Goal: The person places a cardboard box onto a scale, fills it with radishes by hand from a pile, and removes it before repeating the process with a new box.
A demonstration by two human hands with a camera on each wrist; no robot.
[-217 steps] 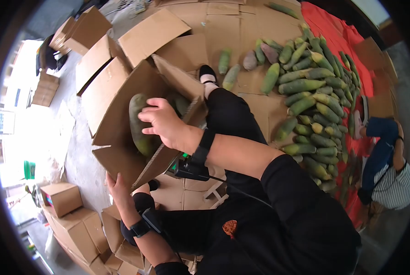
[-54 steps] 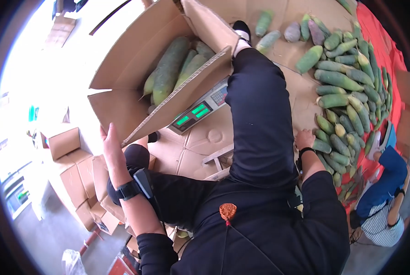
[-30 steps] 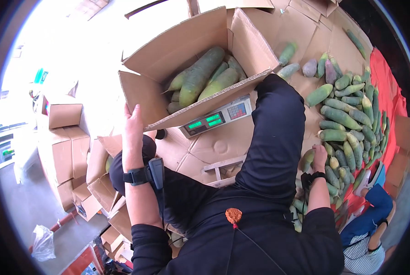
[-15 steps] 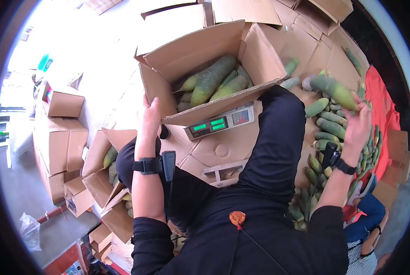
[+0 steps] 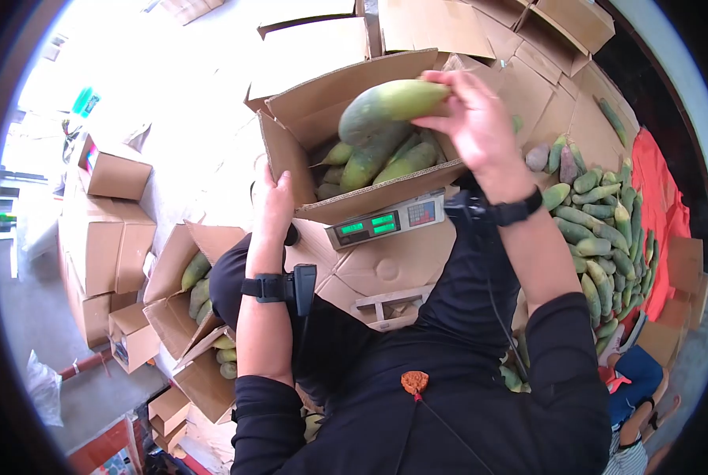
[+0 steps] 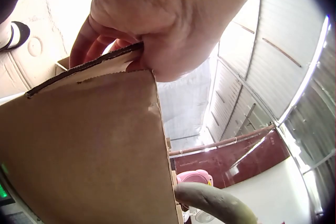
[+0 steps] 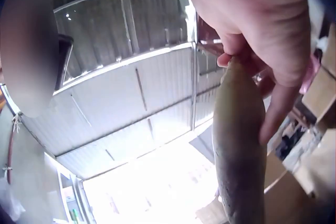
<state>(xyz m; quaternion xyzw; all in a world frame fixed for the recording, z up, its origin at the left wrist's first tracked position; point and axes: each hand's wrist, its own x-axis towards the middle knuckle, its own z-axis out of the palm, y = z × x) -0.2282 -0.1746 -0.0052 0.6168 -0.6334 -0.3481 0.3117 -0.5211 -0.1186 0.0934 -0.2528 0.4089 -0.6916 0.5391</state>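
My right hand [image 5: 485, 123] pinches a large green radish [image 5: 386, 104] by its pale tapered end. The radish is over the open mouth of a cardboard box [image 5: 281, 150], its thick end pointing left. Several more radishes [image 5: 409, 165] lie inside that box. In the right wrist view, fingers and thumb close on the tip of the radish [image 7: 239, 145], which hangs down. My left hand [image 5: 275, 202] grips the box's near left corner; in the left wrist view, the fingers of this hand [image 6: 157, 19] curl over the top edge of the cardboard wall [image 6: 94, 145].
A scale [image 5: 386, 223] with lit green digits shows at the box's near side. At the right, a big pile of radishes [image 5: 607, 245] lies beside red sheeting [image 5: 655, 190]. Other boxes [image 5: 104, 245] stand at the left, one holding radishes [image 5: 198, 273]. Another person [image 5: 639, 380] is at lower right.
My right hand went to the pile at the right, picked up a radish and carried it left over the box. My left hand stays on the box corner.
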